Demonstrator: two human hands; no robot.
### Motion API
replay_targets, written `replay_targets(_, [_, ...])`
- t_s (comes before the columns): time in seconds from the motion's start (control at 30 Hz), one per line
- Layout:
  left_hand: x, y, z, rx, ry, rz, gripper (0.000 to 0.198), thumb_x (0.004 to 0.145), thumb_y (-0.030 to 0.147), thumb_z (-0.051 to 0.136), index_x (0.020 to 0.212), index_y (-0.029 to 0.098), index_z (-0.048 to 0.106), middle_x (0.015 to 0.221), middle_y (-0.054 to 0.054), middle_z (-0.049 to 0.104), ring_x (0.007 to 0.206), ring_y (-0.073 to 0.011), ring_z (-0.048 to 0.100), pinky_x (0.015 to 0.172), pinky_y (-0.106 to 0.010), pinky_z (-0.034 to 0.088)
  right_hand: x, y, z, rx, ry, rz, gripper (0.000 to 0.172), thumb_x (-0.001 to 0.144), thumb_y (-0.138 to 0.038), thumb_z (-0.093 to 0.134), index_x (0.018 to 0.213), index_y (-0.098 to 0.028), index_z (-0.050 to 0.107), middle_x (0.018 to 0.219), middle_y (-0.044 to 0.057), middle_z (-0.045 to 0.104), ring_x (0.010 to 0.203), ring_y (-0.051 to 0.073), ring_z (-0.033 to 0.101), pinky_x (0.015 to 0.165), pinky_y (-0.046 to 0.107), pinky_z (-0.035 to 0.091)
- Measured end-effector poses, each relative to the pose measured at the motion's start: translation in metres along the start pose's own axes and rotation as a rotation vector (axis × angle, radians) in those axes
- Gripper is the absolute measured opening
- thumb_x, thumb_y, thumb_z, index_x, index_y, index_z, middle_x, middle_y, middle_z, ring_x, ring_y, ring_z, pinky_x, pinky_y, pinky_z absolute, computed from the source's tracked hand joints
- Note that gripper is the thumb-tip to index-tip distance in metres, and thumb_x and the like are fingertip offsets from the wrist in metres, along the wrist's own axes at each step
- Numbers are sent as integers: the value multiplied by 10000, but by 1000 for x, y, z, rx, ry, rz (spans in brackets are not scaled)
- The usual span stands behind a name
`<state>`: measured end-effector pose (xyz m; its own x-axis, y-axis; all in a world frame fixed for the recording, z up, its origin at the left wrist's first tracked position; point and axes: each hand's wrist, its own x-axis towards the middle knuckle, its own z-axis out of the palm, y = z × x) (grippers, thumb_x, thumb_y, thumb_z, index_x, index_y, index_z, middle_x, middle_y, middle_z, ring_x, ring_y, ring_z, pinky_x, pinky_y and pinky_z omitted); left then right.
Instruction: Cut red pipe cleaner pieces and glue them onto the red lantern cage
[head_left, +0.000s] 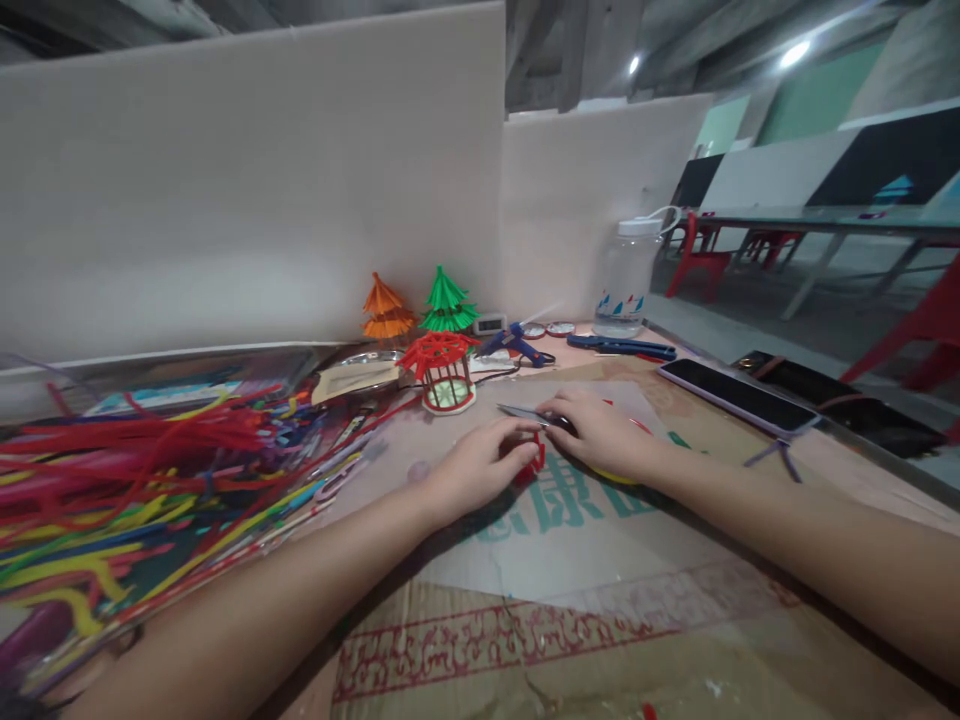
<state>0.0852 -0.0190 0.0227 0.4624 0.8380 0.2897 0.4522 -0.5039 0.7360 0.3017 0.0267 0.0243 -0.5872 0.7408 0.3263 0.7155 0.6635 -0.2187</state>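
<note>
My left hand point(484, 462) is at the middle of the table, its thumb and fingers pinched on a small red piece point(534, 458). Just to its right, my right hand point(596, 430) is closed around scissors point(523, 412), whose pointed blades stick out to the left above my left fingertips. The handles are mostly hidden by my right hand. Behind my hands stands a small pavilion point(442, 375) with a red roof and a pale round base. A yellow curved strip point(615, 477) shows under my right wrist.
Colourful pipe cleaners point(150, 470) lie heaped at the left. Behind are an orange tree point(386, 308), a green tree point(446, 300), a blue glue gun point(517, 343) and a water bottle point(626, 280). A phone point(739, 393) lies at the right, near a black case point(840, 400).
</note>
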Motion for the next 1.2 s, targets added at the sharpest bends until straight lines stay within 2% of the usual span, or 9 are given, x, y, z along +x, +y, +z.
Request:
replay_targets(0.07, [0, -1, -25, 203, 15, -85, 283, 929, 333, 496, 998, 208, 741, 987, -65, 777, 898, -222, 712, 813, -313, 529, 0, 1, -1, -1, 1, 6, 300, 946, -248, 523, 1178, -141, 680, 1104, 143, 678, 1063, 281, 617, 955, 407, 462])
replay_targets(0.13, [-6, -2, -62, 528, -70, -171, 226, 864, 330, 569, 847, 225, 768, 851, -58, 778, 776, -238, 701, 731, -315, 497, 0, 0, -2, 5, -7, 18, 304, 940, -242, 519, 1179, -145, 679, 1116, 142, 680, 1073, 280, 618, 962, 406, 460])
replay_targets(0.27, [-20, -11, -132, 967, 23, -356, 224, 832, 258, 564, 783, 224, 780, 859, -88, 777, 805, -262, 700, 738, -313, 465, 1, -5, -4, 6, -21, 53, 297, 934, -231, 505, 1162, -153, 680, 1136, 140, 680, 1086, 275, 618, 965, 393, 457])
replay_targets(0.37, [-25, -28, -155, 1082, -35, -517, 214, 811, 293, 587, 785, 230, 790, 859, -90, 780, 804, -279, 706, 715, -321, 473, 1, -7, -6, 7, -31, 57, 295, 939, -231, 492, 1157, -156, 675, 1146, 134, 679, 1090, 268, 617, 967, 389, 455])
replay_targets(0.5, [-25, -54, -159, 1102, -58, -562, 204, 769, 304, 617, 772, 212, 799, 894, -125, 782, 836, -298, 711, 703, -322, 485, 1, -5, -5, 9, -30, 44, 296, 946, -247, 483, 1154, -160, 675, 1148, 131, 677, 1085, 267, 619, 965, 393, 456])
replay_targets(0.6, [-24, -65, -160, 1090, -62, -571, 237, 759, 288, 589, 819, 213, 805, 933, -128, 784, 851, -294, 711, 697, -317, 490, 0, -3, -4, 17, -17, 35, 291, 943, -252, 488, 1145, -167, 679, 1141, 129, 678, 1082, 263, 622, 958, 387, 460])
replay_targets(0.9, [-21, -60, -157, 1025, -76, -511, 255, 777, 295, 542, 763, 224, 787, 901, -94, 789, 847, -276, 706, 738, -315, 487, -1, -3, -4, -7, -5, 86, 320, 943, -254, 503, 1194, -154, 675, 1159, 142, 699, 1084, 273, 632, 955, 397, 475])
replay_targets(1.1, [-15, -71, -140, 783, 81, -407, 529, 806, 590, 569, 1105, 179, 717, 1151, -146, 747, 1036, -351, 687, 828, -367, 512, 3, 14, -15, -100, -53, 139, 370, 928, -256, 552, 1272, -162, 651, 1129, 130, 728, 1051, 273, 659, 917, 371, 490])
replay_targets(1.2, [-13, -79, -123, 639, 146, -338, 576, 786, 558, 636, 1220, 180, 656, 1231, -149, 715, 1102, -355, 668, 918, -391, 501, 5, 22, -12, -101, -49, 138, 329, 935, -234, 528, 1222, -167, 675, 1143, 134, 712, 1082, 269, 640, 941, 368, 478])
